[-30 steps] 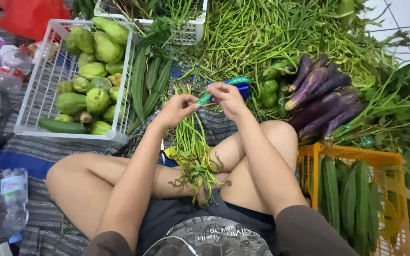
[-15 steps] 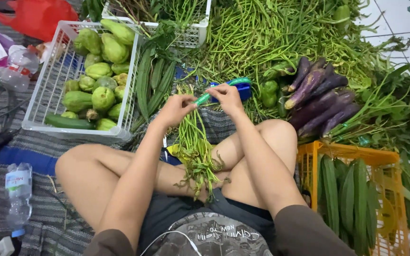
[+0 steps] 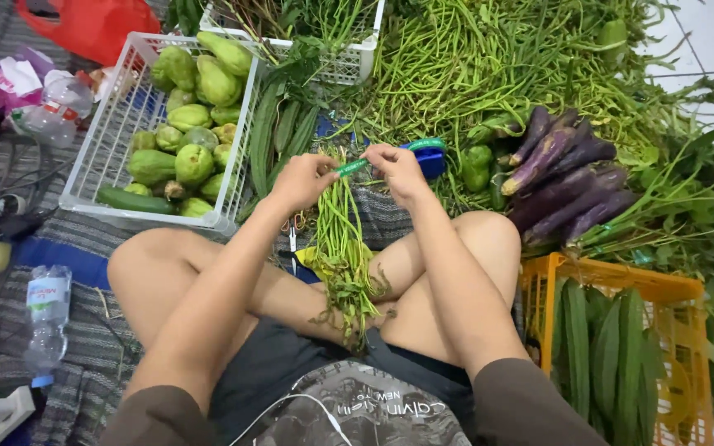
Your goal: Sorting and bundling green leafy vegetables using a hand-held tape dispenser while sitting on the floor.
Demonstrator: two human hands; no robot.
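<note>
Left hand (image 3: 303,180) and right hand (image 3: 396,169) are each pinching a thin green tape strip (image 3: 351,168) above a bundle of long green stems (image 3: 342,239).

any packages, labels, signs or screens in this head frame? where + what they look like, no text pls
Plastic water bottle: lying on the striped mat at lower left, clear, with a white, red and blue label band.
Crumpled bottle: upper left beside the white crate, clear plastic, red-white label.
Pink-white wrapper: far upper left, crumpled.
Red plastic bag: top left, bunched.
No signs or screens visible.
</note>
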